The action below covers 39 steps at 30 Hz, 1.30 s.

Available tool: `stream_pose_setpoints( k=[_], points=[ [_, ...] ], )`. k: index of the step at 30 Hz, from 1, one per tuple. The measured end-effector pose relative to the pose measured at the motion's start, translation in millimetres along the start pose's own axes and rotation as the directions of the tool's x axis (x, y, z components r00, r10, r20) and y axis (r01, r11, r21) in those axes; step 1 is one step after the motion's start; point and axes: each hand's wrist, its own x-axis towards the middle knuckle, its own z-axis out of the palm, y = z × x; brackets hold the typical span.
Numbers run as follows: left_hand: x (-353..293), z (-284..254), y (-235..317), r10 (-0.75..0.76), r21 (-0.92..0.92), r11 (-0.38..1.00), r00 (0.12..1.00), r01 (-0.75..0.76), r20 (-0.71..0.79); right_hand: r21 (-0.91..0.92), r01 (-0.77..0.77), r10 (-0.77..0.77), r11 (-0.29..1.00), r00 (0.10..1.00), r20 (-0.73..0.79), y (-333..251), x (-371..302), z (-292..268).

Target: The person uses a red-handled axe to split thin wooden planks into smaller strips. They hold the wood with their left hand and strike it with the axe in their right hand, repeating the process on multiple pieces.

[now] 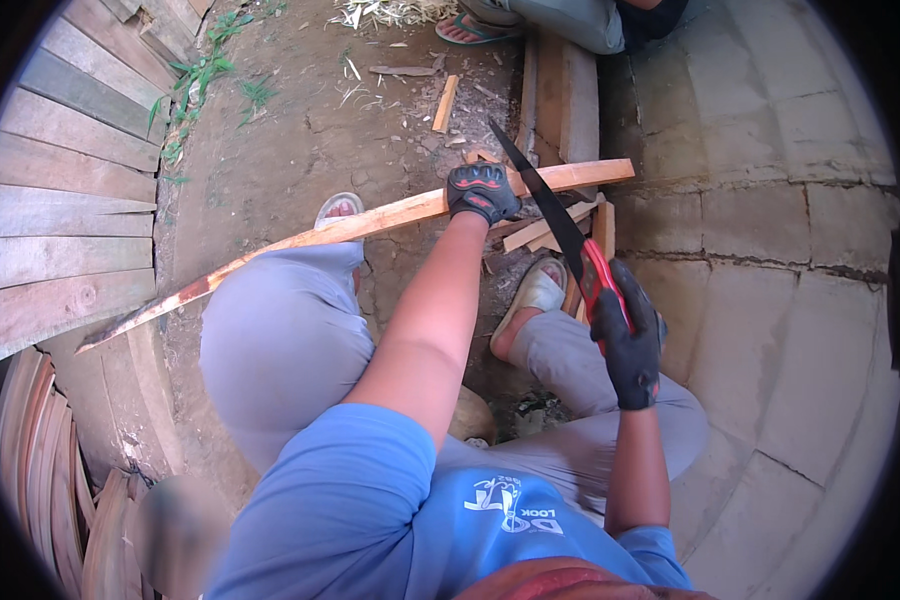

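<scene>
Shirt (370, 500): blue, right under the camera, grey trousers over both knees.
Left hand (482, 191): gloved, fingers wrapped tight round the wood strip (370, 222), pinning it down.
Wood strip: long, thin, running from lower left up to the stacked planks (560, 100), bark edge showing, far end resting there, near end hanging free over the dirt.
Right hand (630, 345): gloved, fingers closed on the red handle of the saw (560, 225).
Saw: dark blade angled up, crossing the strip just beside the left glove.
Risk: blade sits really close to those left fingers, so a slip or jump could catch them.
Also risky: strip looks bendy, might pinch the blade or snap.
Feet: sandals (535, 290) near the offcuts (550, 235), toes exposed.
</scene>
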Motion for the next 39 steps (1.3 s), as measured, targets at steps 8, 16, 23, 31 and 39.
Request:
stream_pose_setpoints(
  k=[8, 16, 23, 31, 39],
  points=[
    [1.3, -0.1, 0.9, -0.033, -0.017, 0.999, 0.999, 0.033, 0.003, 0.051, -0.043, 0.045, 0.998, 0.998, -0.04, -41.4, -70.3, -58.2],
    [-1.7, 0.3, 2.5, -0.014, 0.001, 1.0, 0.999, 0.014, -0.037, -0.125, 0.131, -0.151, 0.984, 0.974, -0.168, -44.7, -22.9, -23.4],
    [-6.3, 0.3, 5.8, -0.005, 0.008, 1.0, 0.997, 0.005, -0.073, -0.177, 0.288, -0.315, 0.941, 0.937, -0.149, -32.6, 44.2, 29.7],
    [-5.6, -0.8, 0.9, -0.066, 0.001, 0.998, 0.997, 0.066, -0.051, -0.233, 0.297, -0.335, 0.926, 0.931, -0.143, -18.7, 116.2, 98.1],
    [-8.5, 12.9, -2.0, 0.014, 0.004, 1.0, 0.988, -0.013, -0.151, -0.181, 0.329, -0.362, 0.927, 0.912, -0.193, 11.6, 208.4, 178.5]
  ],
)
